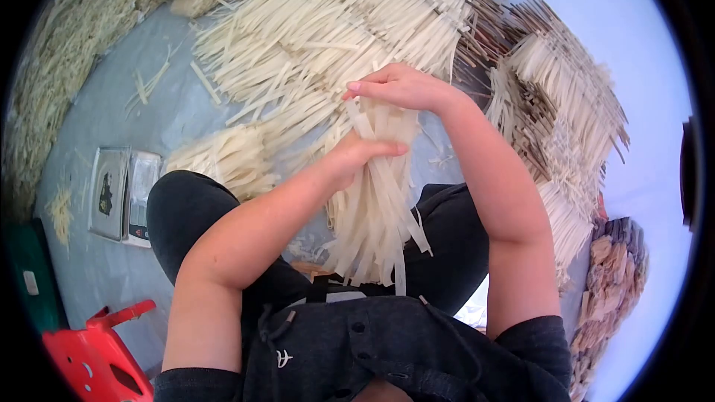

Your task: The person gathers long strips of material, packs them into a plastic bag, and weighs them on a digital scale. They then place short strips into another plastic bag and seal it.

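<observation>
A bundle of pale, flat, slightly translucent strips (381, 216) hangs between my hands, its loose ends fanning out over my lap. My left hand (359, 158) is closed around the middle of the bundle, thumb lying across the front. Just above it, my right hand (398, 88) curls over the upper end of the same bundle. Its fingertips are partly hidden behind the strips. Beyond my hands lies a large spread of similar strips (320, 37), in overlapping rows with darker ends at the far right. Another pile of strips (223, 160) lies beside my left knee.
A scale (123, 193) with a metal pan stands at the left on the grey floor sheet (97, 123). A red plastic stool (104, 357) and a green container (33, 275) are at lower left. More strips (566, 97) and a brownish stack (614, 275) line the right-hand wall.
</observation>
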Demonstrator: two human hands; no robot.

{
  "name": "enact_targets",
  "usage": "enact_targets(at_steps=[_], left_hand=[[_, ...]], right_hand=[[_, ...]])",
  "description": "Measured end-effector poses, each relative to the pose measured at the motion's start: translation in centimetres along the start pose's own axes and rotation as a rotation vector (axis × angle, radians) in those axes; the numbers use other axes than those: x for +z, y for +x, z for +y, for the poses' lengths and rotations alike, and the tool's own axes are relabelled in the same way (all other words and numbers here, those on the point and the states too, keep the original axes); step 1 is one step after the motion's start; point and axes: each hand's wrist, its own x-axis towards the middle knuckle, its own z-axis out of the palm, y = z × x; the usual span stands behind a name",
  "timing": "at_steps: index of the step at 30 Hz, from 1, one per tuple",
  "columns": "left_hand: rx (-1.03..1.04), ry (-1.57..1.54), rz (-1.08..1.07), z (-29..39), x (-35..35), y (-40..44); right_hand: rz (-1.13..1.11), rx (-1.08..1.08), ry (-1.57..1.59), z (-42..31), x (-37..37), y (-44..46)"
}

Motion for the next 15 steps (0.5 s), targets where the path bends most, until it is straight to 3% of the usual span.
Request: enact_targets(at_steps=[1, 3, 4, 6, 7, 10, 12, 13, 15], left_hand=[[0.020, 0.006, 0.011, 0.1, 0.1, 0.0], [0.038, 0.008, 0.025, 0.6, 0.3, -0.3], [0.060, 0.042, 0.000, 1.1, 0.3, -0.3], [0.073, 0.082, -0.029, 1.0, -0.1, -0.3], [0.087, 0.074, 0.002, 0.5, -0.2, 0.0], [0.111, 0.057, 0.028, 0.1, -0.5, 0.3], [0.124, 0.046, 0.038, 0.6, -0.9, 0.4], [0.139, 0.082, 0.107, 1.2, -1.2, 0.6], [0.148, 0.122, 0.179, 2.7, -2.0, 1.0]], right_hand=[[0.006, 0.002, 0.002, 0.4, 0.3, 0.2], [0.530, -0.221, -0.230, 1.0, 1.2, 0.5], [0.529, -0.219, -0.228, 0.9, 1.0, 0.5], [0.130, 0.008, 0.034, 0.4, 0.3, 0.1], [0.134, 0.015, 0.040, 0.5, 0.7, 0.2], [0.253, 0.039, 0.206, 1.2, 2.2, 1.4], [0.783, -0.306, 0.264, 2.6, 2.7, 3.1], [0.780, -0.300, 0.277, 2.1, 2.3, 2.6], [0.861, -0.316, 0.614, 1.6, 0.7, 1.1]])
